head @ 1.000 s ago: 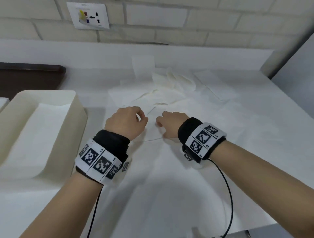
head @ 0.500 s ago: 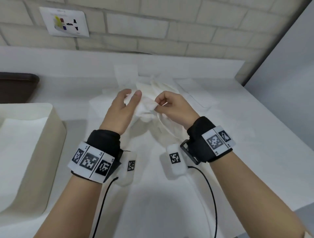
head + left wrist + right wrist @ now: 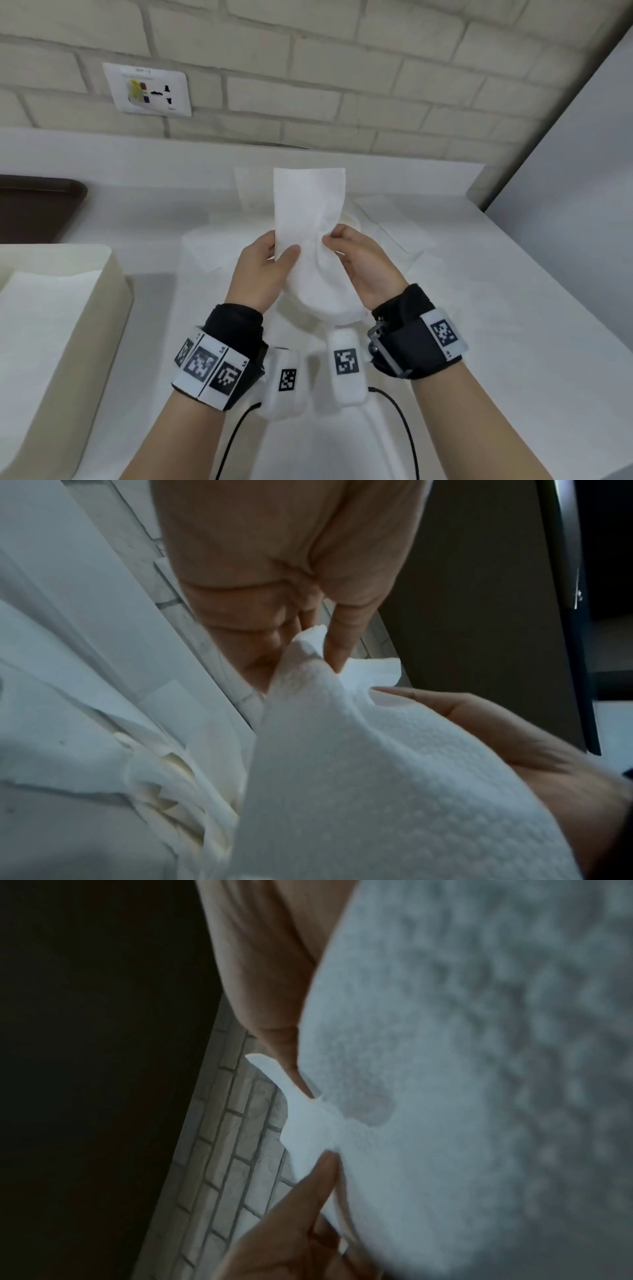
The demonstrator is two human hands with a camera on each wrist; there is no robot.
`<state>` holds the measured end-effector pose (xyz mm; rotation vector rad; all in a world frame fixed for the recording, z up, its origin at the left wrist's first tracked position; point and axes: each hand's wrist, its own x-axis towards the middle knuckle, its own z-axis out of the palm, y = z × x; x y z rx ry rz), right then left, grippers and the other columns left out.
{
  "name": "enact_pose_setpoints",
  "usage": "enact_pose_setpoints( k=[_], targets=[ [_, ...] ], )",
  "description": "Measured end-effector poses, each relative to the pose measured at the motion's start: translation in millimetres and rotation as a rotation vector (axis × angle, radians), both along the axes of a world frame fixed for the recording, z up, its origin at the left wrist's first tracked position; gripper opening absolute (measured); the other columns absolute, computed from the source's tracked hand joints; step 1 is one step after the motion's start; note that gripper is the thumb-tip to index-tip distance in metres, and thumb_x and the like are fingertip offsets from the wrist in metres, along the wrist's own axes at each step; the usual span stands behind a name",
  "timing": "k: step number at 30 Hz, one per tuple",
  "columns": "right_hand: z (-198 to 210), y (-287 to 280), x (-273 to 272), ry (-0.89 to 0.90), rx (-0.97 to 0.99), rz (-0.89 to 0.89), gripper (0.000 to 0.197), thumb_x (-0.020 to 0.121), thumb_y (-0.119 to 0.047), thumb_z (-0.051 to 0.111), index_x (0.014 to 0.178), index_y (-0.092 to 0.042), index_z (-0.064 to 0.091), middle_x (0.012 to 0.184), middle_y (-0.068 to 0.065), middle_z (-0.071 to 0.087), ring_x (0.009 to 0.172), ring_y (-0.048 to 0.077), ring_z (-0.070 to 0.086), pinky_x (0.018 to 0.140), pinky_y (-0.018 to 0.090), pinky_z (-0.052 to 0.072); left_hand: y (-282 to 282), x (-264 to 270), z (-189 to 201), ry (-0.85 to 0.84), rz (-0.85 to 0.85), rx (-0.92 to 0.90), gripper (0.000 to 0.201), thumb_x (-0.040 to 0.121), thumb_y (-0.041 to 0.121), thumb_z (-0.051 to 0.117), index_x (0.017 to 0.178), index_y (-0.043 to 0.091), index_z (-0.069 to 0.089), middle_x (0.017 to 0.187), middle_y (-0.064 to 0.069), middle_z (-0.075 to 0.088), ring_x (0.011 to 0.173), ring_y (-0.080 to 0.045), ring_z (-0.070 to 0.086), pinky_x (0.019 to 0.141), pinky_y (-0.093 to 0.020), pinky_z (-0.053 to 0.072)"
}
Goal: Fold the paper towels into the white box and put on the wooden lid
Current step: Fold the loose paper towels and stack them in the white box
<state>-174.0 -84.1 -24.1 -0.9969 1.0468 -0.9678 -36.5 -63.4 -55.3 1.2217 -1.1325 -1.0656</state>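
Paper towel (image 3: 308, 212) lifted clear of the surface (image 3: 513, 308), held up between both hands in front of the brick wall (image 3: 308, 68). Left hand (image 3: 262, 270) clamped on the sheet's left edge, thumb pressed over the front face; right hand (image 3: 359, 263) pinching the right edge between thumb and fingertips. Upper part of the sheet standing up flat above the hands, lower part sagging in a soft rounded fold below them. Embossed and thin in the left wrist view, so likely very light, limp, easy to crease or tear; best taken at edges or corners with a gentle pinch, both hands kept level to keep the fold square. More loose paper towels (image 3: 219, 250) lying spread and rumpled on the surface beyond and under the hands. White box (image 3: 113, 287) at the left, near the hands but apart from them, open, with a sheet lying inside. Dark tray-like thing (image 3: 41, 209) behind the box, possibly the wooden lid, hard to tell
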Motion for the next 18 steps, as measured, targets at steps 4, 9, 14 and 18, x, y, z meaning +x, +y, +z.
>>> enact_pose_setpoints(
  k=[4, 9, 14, 18],
  targets=[
    [-9, -12, -9, 0.392, -0.140, -0.078, 0.011, 0.092, -0.014, 0.051, 0.098, -0.014, 0.061, 0.094, -0.004, 0.061, 0.086, 0.010, 0.056, 0.075, 0.020, 0.044, -4, 3, -3, 0.004, 0.093, -0.004, 0.017, 0.093, 0.008, 0.050, 0.100, 0.018, 0.062, 0.094, 0.005, 0.066, 0.090, -0.018, 0.064, 0.078, -0.025, 0.053],
    [-31, -38, -17, 1.179, -0.090, 0.005, 0.049, 0.087, -0.028, 0.058, 0.132, -0.018, 0.041, 0.133, 0.008, 0.040, 0.128, 0.028, 0.031, 0.101, 0.035, 0.034, -4, 5, -3, 0.005, 0.143, -0.011, 0.018, 0.094, 0.008, 0.047, 0.100, 0.018, 0.061, 0.094, 0.002, 0.066, 0.092, -0.021, 0.063, 0.084, -0.032, 0.051],
    [-50, -48, -24, 1.502, 0.139, 0.324, 0.073, 0.081, -0.027, 0.064, 0.141, -0.026, 0.023, 0.137, 0.012, 0.027, 0.127, 0.039, 0.032, 0.102, 0.048, 0.039, -3, 7, -2, 0.009, 0.169, -0.031, 0.019, 0.094, 0.006, 0.046, 0.098, 0.017, 0.061, 0.090, 0.004, 0.065, 0.089, -0.020, 0.063, 0.084, -0.033, 0.050],
    [-51, -49, -29, 1.520, 0.079, 0.335, 0.063, 0.085, -0.023, 0.059, 0.139, -0.026, 0.026, 0.136, 0.010, 0.029, 0.126, 0.037, 0.034, 0.099, 0.043, 0.041, -2, 7, -4, 0.030, 0.166, -0.034, 0.020, 0.094, 0.005, 0.045, 0.098, 0.015, 0.062, 0.087, 0.005, 0.065, 0.079, -0.013, 0.061, 0.076, -0.025, 0.049]
  ],
)
